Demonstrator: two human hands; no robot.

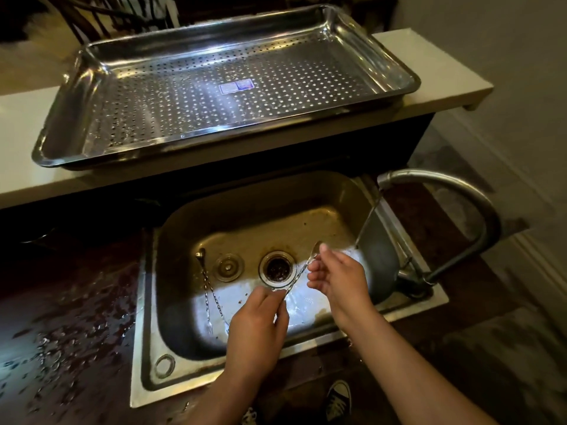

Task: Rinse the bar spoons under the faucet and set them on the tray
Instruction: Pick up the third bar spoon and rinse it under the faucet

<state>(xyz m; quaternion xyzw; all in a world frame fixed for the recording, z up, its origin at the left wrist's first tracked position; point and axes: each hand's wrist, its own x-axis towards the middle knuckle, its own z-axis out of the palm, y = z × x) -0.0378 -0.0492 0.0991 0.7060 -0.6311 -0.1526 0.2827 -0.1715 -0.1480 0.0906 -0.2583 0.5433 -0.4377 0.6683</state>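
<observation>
Head view looks down on a dark reddish counter [76, 317] spattered with water, into which one steel sink [245, 204] is set. Behind it runs a pale raised ledge [429, 56], with dark chairs [92, 13] in the dim room beyond. One perforated steel tray [184, 102] sits on the ledge, a small sticker [236, 87] on its floor and no spoon on it. One curved faucet [460, 185] reaches over the sink's right side, and a thin stream of water [366, 219] falls from its spout to the basin floor. The basin has one open drain [277, 268] and one round stopper [228, 266] lying just beside it. At the basin's left, two twisted stems [205, 283] lie in a narrow V, which reads as two spoons, though their bowls are unclear. One bar spoon [299, 271] is held slantwise over the drain, its bowl raised toward the right, just beside the stream but not plainly in it. The left hand [256, 329] is curled round the lower end of the stem, gripping it. The right hand [340, 277] pinches the spoon near its bowl, thumb on top and the other fingers loosely curled beneath. One sneaker [337, 400] shows on the floor between the forearms.
</observation>
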